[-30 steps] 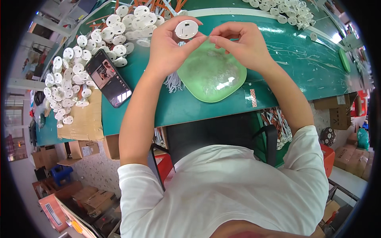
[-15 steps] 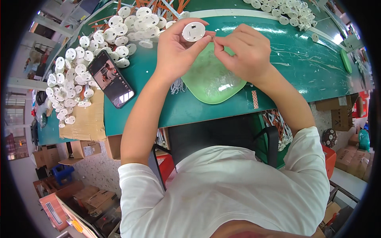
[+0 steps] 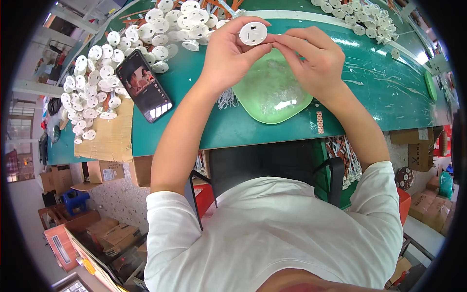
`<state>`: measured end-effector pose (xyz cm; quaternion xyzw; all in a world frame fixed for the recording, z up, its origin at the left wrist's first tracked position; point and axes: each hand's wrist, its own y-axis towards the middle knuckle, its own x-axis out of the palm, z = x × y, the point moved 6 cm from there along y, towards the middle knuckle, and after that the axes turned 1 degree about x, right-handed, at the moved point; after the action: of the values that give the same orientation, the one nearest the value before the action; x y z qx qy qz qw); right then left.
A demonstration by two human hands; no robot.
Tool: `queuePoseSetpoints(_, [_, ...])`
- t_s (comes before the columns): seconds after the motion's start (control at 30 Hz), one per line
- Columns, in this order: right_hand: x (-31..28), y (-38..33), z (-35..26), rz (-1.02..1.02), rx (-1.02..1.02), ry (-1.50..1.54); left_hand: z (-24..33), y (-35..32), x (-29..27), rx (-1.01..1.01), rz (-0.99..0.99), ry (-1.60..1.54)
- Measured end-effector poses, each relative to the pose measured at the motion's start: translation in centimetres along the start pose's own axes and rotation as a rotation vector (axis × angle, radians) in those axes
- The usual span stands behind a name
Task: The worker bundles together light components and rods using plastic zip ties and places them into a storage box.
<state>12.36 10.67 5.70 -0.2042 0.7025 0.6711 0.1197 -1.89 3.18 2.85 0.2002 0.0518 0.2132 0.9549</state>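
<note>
A flat, round white plastic disc (image 3: 253, 34) with a small dark slot is held up in my left hand (image 3: 226, 61), between the curled fingers and the thumb. My right hand (image 3: 318, 61) meets the left fingertips just right of the disc. Its thumb and forefinger are pinched together; whatever lies between them is too small to make out. Below both hands a light green tray (image 3: 273, 117) rests on the green table, with small whitish bits visible inside it. A bundle of thin white strands (image 3: 227, 99) lies beside the tray's left side, partly behind my left wrist.
Many similar white discs (image 3: 92, 87) are heaped at the left and far left, some near orange and white strips. A phone (image 3: 144, 87) lies against them, by a cardboard sheet (image 3: 114, 138). More discs (image 3: 365, 19) sit at the far right. A chair (image 3: 265, 158) stands under the table edge.
The whole view has shifted slightly, moving the scene to the right. My right fingers have straightened and now reach closer to the left fingertips. The disc stays in my left hand.
</note>
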Motion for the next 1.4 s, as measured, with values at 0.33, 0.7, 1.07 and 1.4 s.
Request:
queuePoseSetpoints(0.33, [2.0,-1.1,2.8,-0.262,0.681,0.588,0.1,0.2,-1.2,0.156,0.1,0.046])
queuePoseSetpoints(0.7, [-2.2,-0.5,5.0,0.18,0.583,0.675,2.8,-1.0,1.6,0.314,-0.232,-0.081])
queuePoseSetpoints(1.07, [-2.9,0.3,2.4,0.199,0.28,0.548,3.7,-0.9,0.2,0.511,-0.149,0.301])
queuePoseSetpoints(1.4, [-2.2,1.2,0.2,0.065,0.147,0.336,3.5,0.0,0.2,0.997,-0.214,0.112])
